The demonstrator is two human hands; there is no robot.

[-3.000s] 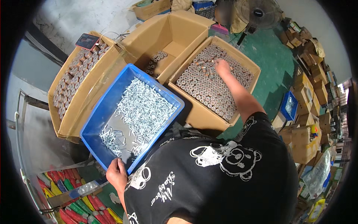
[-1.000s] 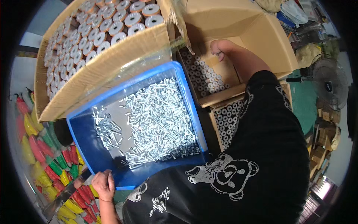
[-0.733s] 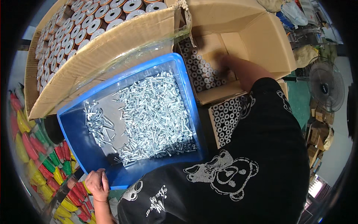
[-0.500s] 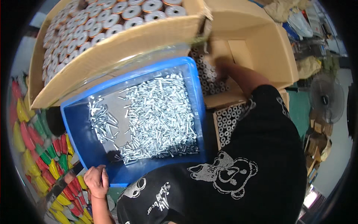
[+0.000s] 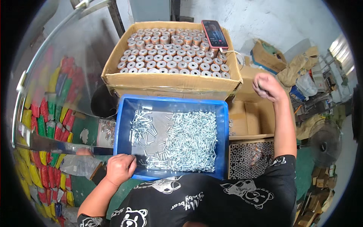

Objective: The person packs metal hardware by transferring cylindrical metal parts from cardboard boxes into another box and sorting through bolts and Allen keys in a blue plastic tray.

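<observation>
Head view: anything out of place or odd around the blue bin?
One oddity: a smartphone with its screen lit lies on the packed spools in the far cardboard box, cable trailing over the box's right edge. Small screws stay inside the blue bin, piled to its right, bare floor at left. No spill visible.

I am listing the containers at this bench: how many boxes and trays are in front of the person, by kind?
Blue plastic tray of silver screws: 1
Cardboard boxes of round spools: 2
Nearly empty cardboard box: 1
Total: 4
</observation>
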